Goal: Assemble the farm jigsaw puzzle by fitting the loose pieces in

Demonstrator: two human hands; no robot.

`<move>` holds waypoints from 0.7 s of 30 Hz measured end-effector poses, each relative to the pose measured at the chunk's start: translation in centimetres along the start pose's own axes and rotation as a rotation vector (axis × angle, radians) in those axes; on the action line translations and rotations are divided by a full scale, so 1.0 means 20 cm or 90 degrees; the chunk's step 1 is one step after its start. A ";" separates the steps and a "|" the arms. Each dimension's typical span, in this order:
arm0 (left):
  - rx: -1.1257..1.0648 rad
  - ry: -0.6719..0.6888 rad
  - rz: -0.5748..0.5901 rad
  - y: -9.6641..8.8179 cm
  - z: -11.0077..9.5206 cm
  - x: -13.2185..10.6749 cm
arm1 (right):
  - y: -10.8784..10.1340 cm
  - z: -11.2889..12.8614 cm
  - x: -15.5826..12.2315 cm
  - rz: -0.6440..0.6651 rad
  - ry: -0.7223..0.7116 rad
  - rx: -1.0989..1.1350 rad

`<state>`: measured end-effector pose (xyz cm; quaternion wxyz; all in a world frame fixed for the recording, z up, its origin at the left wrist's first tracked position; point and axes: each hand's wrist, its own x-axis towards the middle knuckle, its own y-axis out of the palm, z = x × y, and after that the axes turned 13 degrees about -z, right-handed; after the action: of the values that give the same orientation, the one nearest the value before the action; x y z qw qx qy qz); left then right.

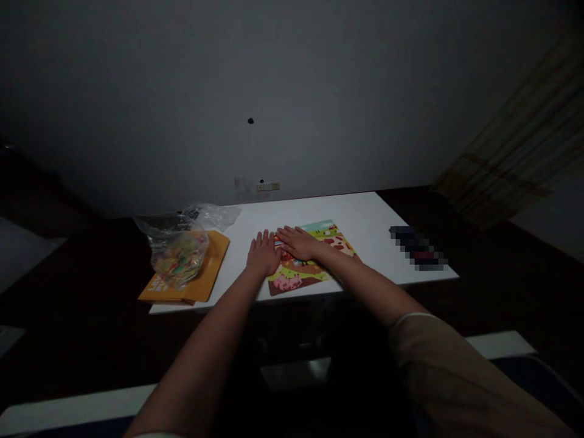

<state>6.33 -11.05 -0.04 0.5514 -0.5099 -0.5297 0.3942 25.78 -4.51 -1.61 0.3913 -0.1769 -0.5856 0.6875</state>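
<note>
At the left end of the white table (365, 213) a clear plastic bag (180, 249) of colourful small pieces rests on an orange envelope (214, 261). Just right of it the left hand (263, 252) lies flat, fingers spread and grasping nothing, at the left edge of the picture board (319, 243) — the right hand (298, 241) presses open-palmed on top. The board lies near the table's near edge; it looks thin, stiff and light, best lifted by its edges — a blurred dark object (417, 247) sits far right.
</note>
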 end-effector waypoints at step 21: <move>0.043 -0.042 0.035 0.03 -0.23 0.21 | -0.26 -0.54 -0.66 -0.058 0.268 -0.086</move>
<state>11.49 -7.51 0.59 0.5393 -0.4921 -0.5201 0.4434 43.34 -7.06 -2.22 0.5226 -0.3157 -0.5434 0.5762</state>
